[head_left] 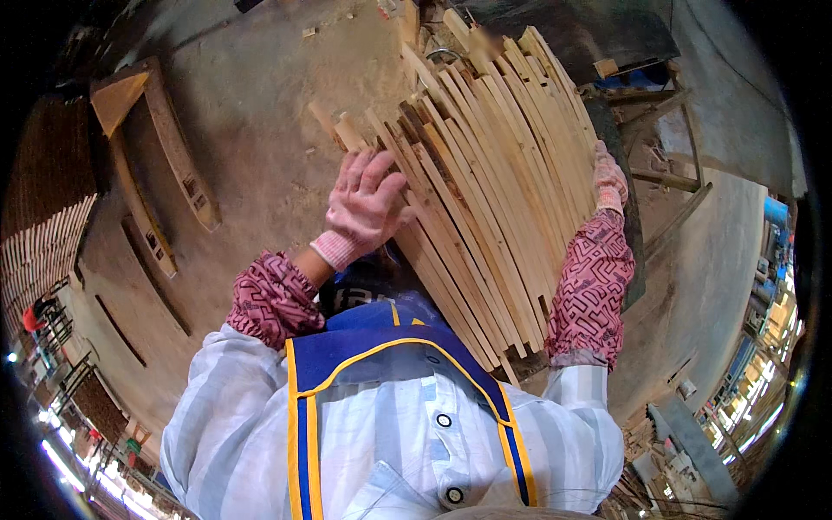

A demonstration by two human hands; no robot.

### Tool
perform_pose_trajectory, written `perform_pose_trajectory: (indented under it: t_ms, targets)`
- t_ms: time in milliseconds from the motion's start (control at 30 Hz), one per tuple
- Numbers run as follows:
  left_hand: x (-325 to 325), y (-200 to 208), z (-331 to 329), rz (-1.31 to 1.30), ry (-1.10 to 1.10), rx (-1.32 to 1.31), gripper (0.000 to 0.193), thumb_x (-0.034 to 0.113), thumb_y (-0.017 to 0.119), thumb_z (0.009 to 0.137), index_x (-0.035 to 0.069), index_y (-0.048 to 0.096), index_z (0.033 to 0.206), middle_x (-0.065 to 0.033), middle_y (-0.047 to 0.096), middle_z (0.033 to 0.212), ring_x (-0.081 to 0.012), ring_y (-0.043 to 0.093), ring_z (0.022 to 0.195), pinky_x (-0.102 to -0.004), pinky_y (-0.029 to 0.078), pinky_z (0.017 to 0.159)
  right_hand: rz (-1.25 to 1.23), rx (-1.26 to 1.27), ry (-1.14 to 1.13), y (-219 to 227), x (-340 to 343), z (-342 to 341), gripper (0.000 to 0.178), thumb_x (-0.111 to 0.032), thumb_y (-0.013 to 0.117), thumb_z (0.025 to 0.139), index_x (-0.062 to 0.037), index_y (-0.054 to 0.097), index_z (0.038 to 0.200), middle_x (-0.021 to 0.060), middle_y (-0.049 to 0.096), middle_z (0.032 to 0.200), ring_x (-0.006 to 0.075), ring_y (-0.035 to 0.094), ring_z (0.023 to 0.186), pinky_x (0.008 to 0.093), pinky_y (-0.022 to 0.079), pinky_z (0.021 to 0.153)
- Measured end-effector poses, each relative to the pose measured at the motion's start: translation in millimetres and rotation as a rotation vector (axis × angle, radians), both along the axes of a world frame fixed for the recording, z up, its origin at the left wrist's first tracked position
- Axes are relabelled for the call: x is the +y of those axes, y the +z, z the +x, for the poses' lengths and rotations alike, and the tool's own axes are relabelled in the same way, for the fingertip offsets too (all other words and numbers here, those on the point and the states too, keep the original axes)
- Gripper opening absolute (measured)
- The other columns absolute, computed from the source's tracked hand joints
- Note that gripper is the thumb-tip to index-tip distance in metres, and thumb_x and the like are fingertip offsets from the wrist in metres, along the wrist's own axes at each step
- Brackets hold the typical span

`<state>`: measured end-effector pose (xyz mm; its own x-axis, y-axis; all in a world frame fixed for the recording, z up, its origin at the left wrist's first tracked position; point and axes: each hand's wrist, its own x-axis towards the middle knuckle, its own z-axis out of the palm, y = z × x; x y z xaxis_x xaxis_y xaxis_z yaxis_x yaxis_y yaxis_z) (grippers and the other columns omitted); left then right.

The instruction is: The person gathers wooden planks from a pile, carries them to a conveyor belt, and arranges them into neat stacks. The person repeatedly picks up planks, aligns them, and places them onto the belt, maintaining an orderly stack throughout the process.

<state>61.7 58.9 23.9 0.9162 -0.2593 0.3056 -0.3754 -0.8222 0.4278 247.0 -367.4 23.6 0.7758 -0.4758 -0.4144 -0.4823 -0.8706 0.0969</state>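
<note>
A broad stack of long, pale wooden strips (511, 182) lies side by side in front of me, their ends uneven at the far side. My left hand (368, 204), in a pinkish knitted glove, is at the stack's left edge. Its fingers are bent over the outermost strips, and two strip ends stick out beyond them. On the opposite edge, my right hand (611, 178), gloved alike, is closed against the outer strip; its palm and some fingers are hidden. Patterned red sleeve covers reach up both forearms.
To the left, a wooden frame (160, 147) of joined pieces rests on the dusty floor (260, 113). Timber legs and braces (667, 182) stand right of the stack, beside a dark panel (589, 35) at the far side. Slatted wood (52, 243) is at the far left.
</note>
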Motion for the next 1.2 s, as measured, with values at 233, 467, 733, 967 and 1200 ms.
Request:
perform_pose_trajectory:
  t_ms: [233,467,733,967,1200]
  targets:
    - [-44.2,-0.7,-42.1,-0.204,-0.487,0.139,0.038,0.02,0.072,0.061,0.011,0.059,0.096,-0.0092,0.057,0.107,-0.0312,0.055,0.105,-0.0482,0.046,0.093,0.079,0.102,-0.06,-12.8,-11.3,17.9,0.066,-0.062,0.022,0.092,-0.0231,0.035,0.143,0.008,0.039,0.145,0.0254,0.036,0.134,0.0389,0.028,0.109]
    - [-16.5,-0.7,-34.1,-0.174,-0.512,0.043,0.034,0.019,0.073,0.065,0.011,0.06,0.095,-0.01,0.058,0.104,-0.032,0.056,0.103,-0.0486,0.047,0.092,0.178,-0.07,0.334,-58.5,-87.5,2.0,0.062,-0.061,0.031,0.091,-0.0219,0.041,0.139,0.0059,0.043,0.142,0.0274,0.037,0.133,0.0374,0.031,0.108]
    - [-29.7,-25.0,5.1,-0.208,-0.529,0.138,0.032,0.011,0.074,0.066,0.012,0.061,0.095,-0.0092,0.059,0.104,-0.0334,0.056,0.103,-0.0468,0.048,0.09,0.206,-0.555,-0.13,20.8,-52.7,-155.7,0.043,-0.041,0.056,0.089,-0.0114,0.06,0.12,0.0117,0.061,0.118,0.0256,0.057,0.111,0.0344,0.044,0.093]
    - [-49.6,2.3,-9.4,-0.397,-0.825,0.072,0.029,0.011,0.072,0.068,0.012,0.058,0.094,-0.0071,0.06,0.101,-0.0294,0.058,0.097,-0.0456,0.049,0.085,-0.022,0.025,-0.255,63.3,-45.5,-453.4,0.042,-0.036,0.056,0.086,-0.0094,0.061,0.118,0.0082,0.062,0.121,0.0242,0.056,0.114,0.0346,0.043,0.097]
    - [-53.7,5.9,-9.9,-0.493,-1.062,0.039,0.028,0.017,0.074,0.068,0.011,0.059,0.091,-0.0063,0.06,0.095,-0.0285,0.061,0.092,-0.0413,0.053,0.076,-0.1,0.433,-0.532,62.0,50.1,-439.3,0.035,-0.027,0.047,0.087,-0.0204,0.057,0.12,0.0077,0.055,0.128,0.0285,0.051,0.119,0.0408,0.045,0.096]
